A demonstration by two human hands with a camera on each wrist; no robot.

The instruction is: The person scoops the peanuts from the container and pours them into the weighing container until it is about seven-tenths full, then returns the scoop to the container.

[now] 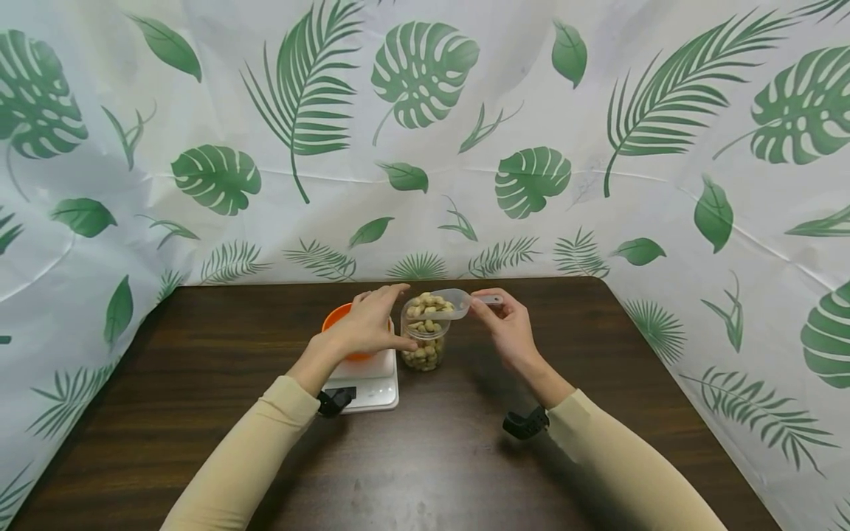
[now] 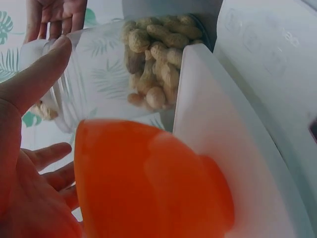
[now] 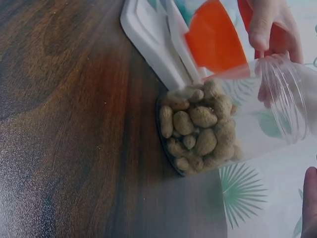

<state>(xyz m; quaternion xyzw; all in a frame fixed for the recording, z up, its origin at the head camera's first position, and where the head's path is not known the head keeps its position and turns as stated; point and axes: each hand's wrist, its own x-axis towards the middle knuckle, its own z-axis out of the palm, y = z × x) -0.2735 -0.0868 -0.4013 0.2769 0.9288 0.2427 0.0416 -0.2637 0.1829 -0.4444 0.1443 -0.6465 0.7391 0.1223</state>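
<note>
A clear jar (image 3: 198, 129) stands on the table, its lower part filled with unshelled peanuts (image 2: 158, 54). Above its mouth is a translucent plastic scoop (image 1: 458, 302) with several peanuts in it. My right hand (image 1: 508, 328) pinches the scoop's handle from the right. On the jar's other side, my left hand (image 1: 365, 324) spreads its thumb and fingers about the rim; whether it touches the jar is hard to tell. Beneath that hand an orange bowl (image 2: 148, 178) sits on a white kitchen scale (image 1: 375, 391), partly hidden in the head view.
The dark wooden table (image 1: 564, 457) reaches back to a white leaf-print curtain (image 1: 465, 221). The scale stands close to the jar's left side. Black wrist straps with cameras (image 1: 524, 424) hang low under both wrists.
</note>
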